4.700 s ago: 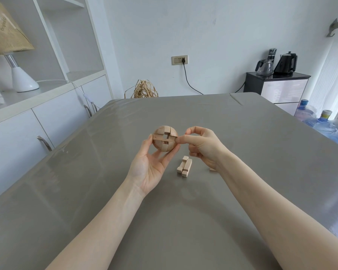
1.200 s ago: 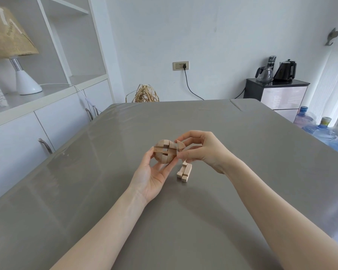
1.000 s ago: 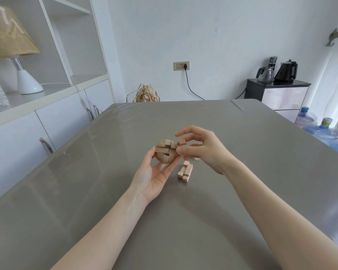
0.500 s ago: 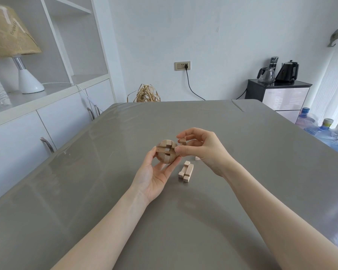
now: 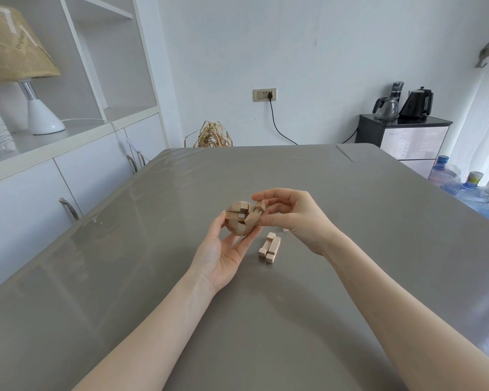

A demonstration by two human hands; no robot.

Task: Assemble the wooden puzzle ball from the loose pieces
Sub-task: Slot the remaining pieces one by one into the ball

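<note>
A partly built wooden puzzle ball [image 5: 237, 218] is held above the grey table [image 5: 350, 249]. My left hand [image 5: 223, 249] cups it from below, thumb on its left side and fingers curled up on its right. My right hand [image 5: 291, 218] pinches a loose wooden piece [image 5: 256, 214] between thumb and forefinger; the piece sits tilted against the ball's right side. A pale notched piece [image 5: 270, 246] lies on the table just below the ball. A small bit of another piece [image 5: 285, 229] shows under my right hand.
A white cabinet with metal handles [image 5: 68, 207] runs along the table's left edge, with a lamp [image 5: 37, 108] on its shelf. A black stand with kettles [image 5: 404, 136] and water bottles [image 5: 463, 187] are at the far right. A straw bundle [image 5: 212, 135] sits beyond the far edge.
My right hand has turned the loose piece and brought it tilted onto the ball's right side. My left hand keeps the ball in about the same place.
</note>
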